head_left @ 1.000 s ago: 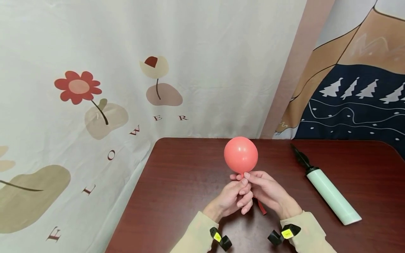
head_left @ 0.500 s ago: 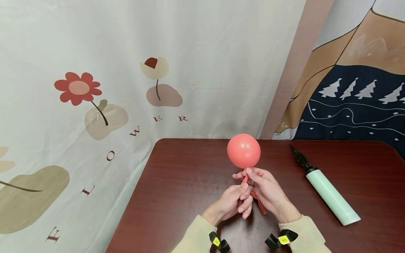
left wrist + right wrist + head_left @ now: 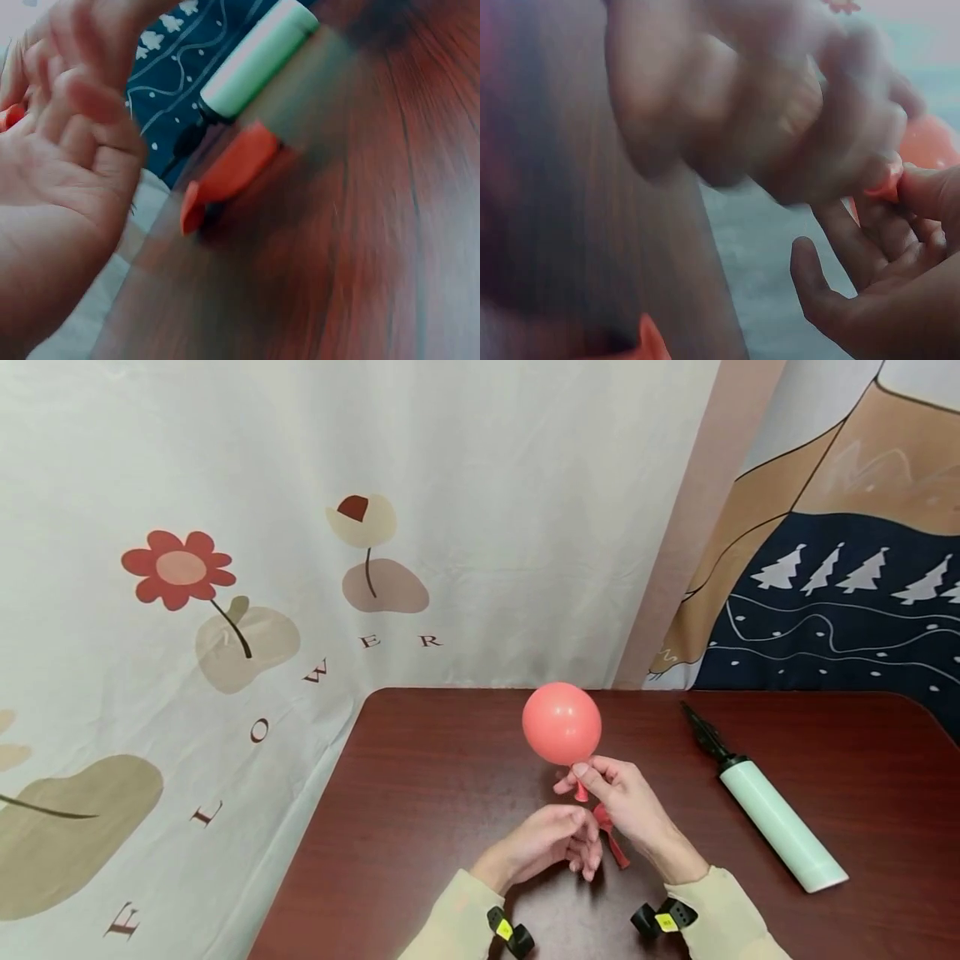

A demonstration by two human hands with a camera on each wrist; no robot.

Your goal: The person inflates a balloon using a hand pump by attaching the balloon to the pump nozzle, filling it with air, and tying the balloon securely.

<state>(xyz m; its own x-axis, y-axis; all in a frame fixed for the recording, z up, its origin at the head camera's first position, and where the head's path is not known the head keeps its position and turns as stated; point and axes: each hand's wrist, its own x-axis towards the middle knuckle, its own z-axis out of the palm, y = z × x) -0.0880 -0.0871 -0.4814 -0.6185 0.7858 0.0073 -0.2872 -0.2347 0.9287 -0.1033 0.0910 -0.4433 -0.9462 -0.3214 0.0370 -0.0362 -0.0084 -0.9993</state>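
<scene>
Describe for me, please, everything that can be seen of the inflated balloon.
The inflated balloon is round, coral red and smooth, apparently thin rubber, with a bright highlight on its surface. Its body is uppermost, leaning slightly left in the head view, held above the dark red-brown table. The right hand pinches its neck, whose flared end hangs below the thumb. Whether it is knotted cannot be told.

This is an indoor corner screened with cloth; whether in a home or a studio cannot be told. A pale curtain printed with a red flower and the word FLOWER hangs behind a wood-grain tabletop, with a navy-and-brown hanging showing white trees at right.
</scene>
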